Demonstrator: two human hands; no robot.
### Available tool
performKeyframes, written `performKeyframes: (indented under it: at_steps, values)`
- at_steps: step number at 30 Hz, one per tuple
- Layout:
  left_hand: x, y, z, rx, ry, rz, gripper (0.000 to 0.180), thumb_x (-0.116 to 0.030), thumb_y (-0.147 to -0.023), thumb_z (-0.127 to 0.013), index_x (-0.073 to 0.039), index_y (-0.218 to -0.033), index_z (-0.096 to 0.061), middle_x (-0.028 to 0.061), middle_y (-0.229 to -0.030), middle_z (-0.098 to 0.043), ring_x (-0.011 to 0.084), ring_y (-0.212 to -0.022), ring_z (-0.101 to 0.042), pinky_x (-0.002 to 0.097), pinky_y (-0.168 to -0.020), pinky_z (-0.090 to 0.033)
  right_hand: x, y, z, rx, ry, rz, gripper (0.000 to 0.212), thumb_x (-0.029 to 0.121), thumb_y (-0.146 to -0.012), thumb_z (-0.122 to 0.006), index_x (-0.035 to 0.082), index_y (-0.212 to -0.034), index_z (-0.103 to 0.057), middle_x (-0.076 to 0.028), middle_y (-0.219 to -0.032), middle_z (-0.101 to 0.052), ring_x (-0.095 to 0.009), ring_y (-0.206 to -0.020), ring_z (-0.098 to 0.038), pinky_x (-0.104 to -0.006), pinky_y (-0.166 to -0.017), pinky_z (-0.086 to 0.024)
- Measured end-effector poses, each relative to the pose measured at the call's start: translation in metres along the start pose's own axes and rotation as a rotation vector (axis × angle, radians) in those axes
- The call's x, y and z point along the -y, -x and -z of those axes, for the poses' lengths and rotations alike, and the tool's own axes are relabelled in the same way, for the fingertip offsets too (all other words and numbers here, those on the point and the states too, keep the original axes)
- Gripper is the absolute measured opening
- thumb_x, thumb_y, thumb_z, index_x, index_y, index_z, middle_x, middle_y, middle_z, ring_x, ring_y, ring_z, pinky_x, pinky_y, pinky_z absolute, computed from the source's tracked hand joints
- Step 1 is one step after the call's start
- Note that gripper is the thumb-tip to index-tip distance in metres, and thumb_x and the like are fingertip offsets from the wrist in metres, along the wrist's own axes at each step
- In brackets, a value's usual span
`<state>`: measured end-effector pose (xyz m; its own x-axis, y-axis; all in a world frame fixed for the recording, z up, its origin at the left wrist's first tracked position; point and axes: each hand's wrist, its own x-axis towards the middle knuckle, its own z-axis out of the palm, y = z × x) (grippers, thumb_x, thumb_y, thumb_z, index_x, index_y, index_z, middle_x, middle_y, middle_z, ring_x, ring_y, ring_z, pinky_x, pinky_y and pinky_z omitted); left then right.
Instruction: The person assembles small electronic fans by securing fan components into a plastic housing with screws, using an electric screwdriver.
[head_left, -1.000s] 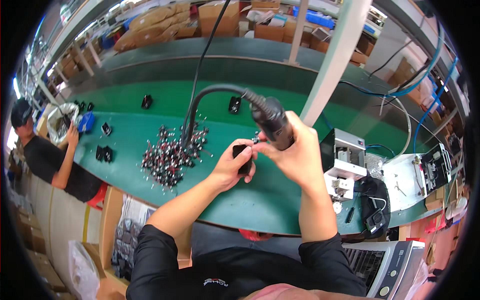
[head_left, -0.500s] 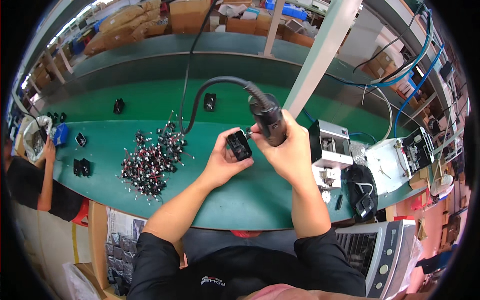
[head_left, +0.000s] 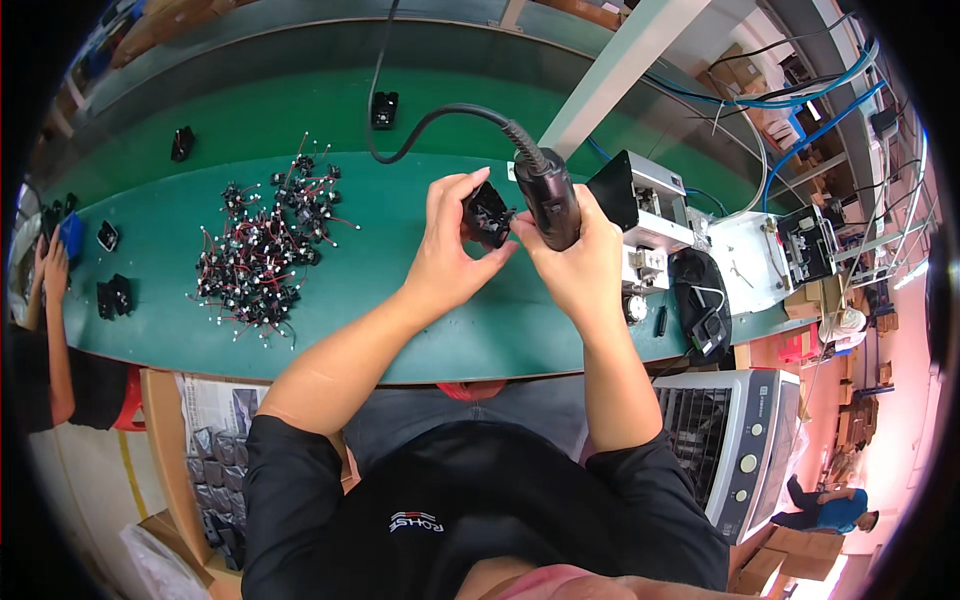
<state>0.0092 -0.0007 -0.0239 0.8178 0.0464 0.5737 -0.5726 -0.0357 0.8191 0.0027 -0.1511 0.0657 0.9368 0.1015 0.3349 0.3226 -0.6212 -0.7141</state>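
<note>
Near the centre of the frame, the left hand (head_left: 447, 245) curves in a C, its thumb and fingers gripping a black open housing (head_left: 486, 214) above the desk (head_left: 510, 330). Just right of it, the right hand (head_left: 585, 265) wraps closely round a black corded tool (head_left: 549, 205), its thumb tip right beside the housing's edge; whether those fingertips also pinch a small part, I cannot tell. Black parts with red wires (head_left: 255, 262) lie heaped at centre-left.

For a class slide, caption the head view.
Left hand holds a boxy black housing, right hand a black cylindrical corded tool, over a green bench.
</note>
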Motion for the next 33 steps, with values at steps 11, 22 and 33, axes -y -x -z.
performKeyframes:
  at_steps: [11, 22, 33]
  values:
    - [-0.001, 0.001, 0.002, -0.015, -0.217, -0.135, 0.083, 0.002, -0.068, -0.083, -0.007, -0.140, -0.040, 0.0158, -0.126, -0.040, 0.0249, -0.104, -0.056, 0.0307, -0.076, -0.058, 0.004, 0.004, -0.003, 0.020, -0.048, -0.020, 0.028, 0.009, -0.075, -0.078, 0.002, -0.097, -0.063, -0.006, -0.071, -0.069, -0.008, -0.060, -0.059, -0.0255, -0.060, -0.047]
    - [0.001, -0.002, 0.005, 0.053, -0.411, -0.296, 0.076, 0.006, -0.065, -0.081, -0.002, -0.132, -0.045, 0.0178, -0.128, -0.040, 0.0305, -0.102, -0.060, 0.0355, -0.077, -0.058, 0.002, -0.001, 0.002, 0.131, 0.074, 0.034, 0.036, 0.009, -0.074, -0.077, 0.002, -0.105, -0.062, -0.020, -0.079, -0.070, -0.038, -0.079, -0.070, -0.0420, -0.070, -0.054]
    - [0.002, 0.002, 0.003, 0.085, -0.370, -0.212, 0.075, 0.005, -0.063, -0.082, -0.003, -0.128, -0.047, 0.0214, -0.126, -0.044, 0.0389, -0.116, -0.049, 0.0417, -0.092, -0.051, 0.002, -0.005, 0.007, 0.196, 0.144, 0.016, 0.037, 0.011, -0.073, -0.077, 0.003, -0.105, -0.062, -0.019, -0.085, -0.070, -0.040, -0.084, -0.069, -0.0454, -0.074, -0.054]
